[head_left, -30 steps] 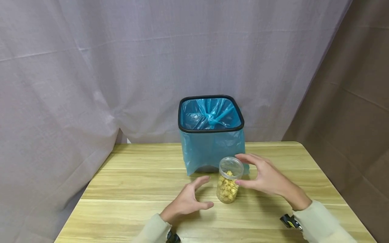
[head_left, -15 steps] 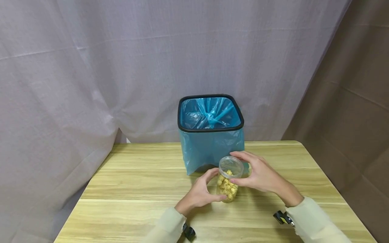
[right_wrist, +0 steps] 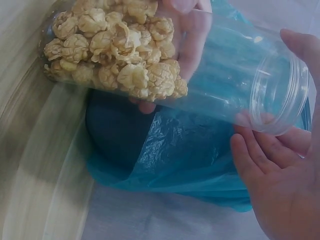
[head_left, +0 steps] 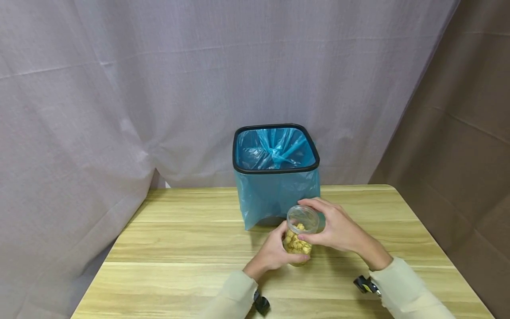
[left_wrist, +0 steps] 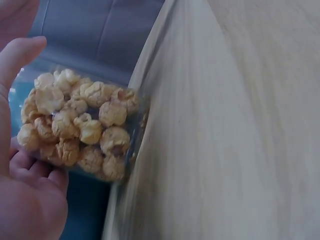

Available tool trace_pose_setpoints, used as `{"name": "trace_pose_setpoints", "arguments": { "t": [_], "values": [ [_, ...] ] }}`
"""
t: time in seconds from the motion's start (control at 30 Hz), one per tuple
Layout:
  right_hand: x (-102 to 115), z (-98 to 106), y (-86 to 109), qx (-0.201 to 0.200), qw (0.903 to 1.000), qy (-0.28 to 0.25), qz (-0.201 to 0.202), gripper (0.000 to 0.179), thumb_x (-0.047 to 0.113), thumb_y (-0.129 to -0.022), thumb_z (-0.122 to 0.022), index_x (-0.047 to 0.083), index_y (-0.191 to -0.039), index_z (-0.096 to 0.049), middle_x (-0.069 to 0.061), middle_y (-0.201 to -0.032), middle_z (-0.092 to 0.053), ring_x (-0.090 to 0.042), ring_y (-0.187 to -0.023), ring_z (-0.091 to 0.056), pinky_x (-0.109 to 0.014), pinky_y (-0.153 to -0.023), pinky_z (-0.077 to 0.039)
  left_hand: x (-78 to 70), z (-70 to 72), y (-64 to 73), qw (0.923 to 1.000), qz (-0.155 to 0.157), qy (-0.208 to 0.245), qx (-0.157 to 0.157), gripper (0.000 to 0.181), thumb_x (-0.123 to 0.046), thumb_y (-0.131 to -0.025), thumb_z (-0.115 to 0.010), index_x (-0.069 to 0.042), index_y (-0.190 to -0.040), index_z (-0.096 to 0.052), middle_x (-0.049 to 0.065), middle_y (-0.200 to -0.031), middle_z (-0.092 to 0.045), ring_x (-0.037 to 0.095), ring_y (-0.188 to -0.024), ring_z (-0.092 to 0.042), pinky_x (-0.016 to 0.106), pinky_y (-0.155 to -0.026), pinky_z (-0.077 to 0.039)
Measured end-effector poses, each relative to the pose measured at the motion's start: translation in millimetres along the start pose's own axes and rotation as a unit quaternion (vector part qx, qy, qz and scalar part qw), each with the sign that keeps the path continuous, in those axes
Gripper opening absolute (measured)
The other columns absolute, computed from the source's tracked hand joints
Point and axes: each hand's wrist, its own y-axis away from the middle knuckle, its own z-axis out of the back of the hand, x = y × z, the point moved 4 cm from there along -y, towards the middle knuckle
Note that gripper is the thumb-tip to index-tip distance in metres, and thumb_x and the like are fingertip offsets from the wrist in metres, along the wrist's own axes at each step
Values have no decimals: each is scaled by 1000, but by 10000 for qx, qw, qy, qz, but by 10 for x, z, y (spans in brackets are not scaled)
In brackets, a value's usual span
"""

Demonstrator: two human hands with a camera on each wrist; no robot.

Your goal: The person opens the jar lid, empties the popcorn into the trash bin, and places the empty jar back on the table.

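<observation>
A clear plastic jar [head_left: 292, 244] of caramel popcorn stands upright on the table in front of the bin. Its ringed, transparent top end [right_wrist: 280, 95] shows in the right wrist view; whether that is a separate lid is hard to tell. My left hand [head_left: 275, 251] holds the jar's lower body, thumb on the near side and fingers behind. Around the top end, my right hand [head_left: 338, 229] curves its thumb and fingers at the rim. Popcorn [left_wrist: 75, 127] fills roughly the lower half, seen close in the left wrist view.
A bin [head_left: 276, 170] with a black rim and a blue plastic bag stands just behind the jar. The wooden table [head_left: 179, 248] ends at grey curtains [head_left: 191, 88] at the back and left, with a brownish curtain [head_left: 458, 155] on the right.
My left hand has moved right, from beside the jar to around its lower body. The right hand has shifted slightly left onto the top end. The jar has stayed in place.
</observation>
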Motion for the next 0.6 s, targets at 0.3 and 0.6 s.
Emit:
{"name": "trace_pose_setpoints", "arguments": {
  "t": [0.3, 0.6],
  "values": [
    [20, 8, 6, 11, 10000, 8, 79, 75, 39, -75, -96, 14, -139, -65, 1, -132, -71, -15, -112, -69, -42, -89, -62, -14, -42, 2, 9993, -52, 166, -327, 76, -29, -82, -90, -31, -148, -54, -8, -138, -64, 6, -120, -65, 23, -99, -56],
    [61, 55, 13, 50, 9999, -24, 158, 78, 40, -72, -97, 15, -138, -65, 2, -131, -71, -13, -110, -68, -37, -87, -62, -98, 42, 60, 9984, -231, 54, -522, 72, -27, -78, -93, -26, -141, -59, -6, -132, -68, 6, -116, -66, 24, -98, -57]
  ]
}}
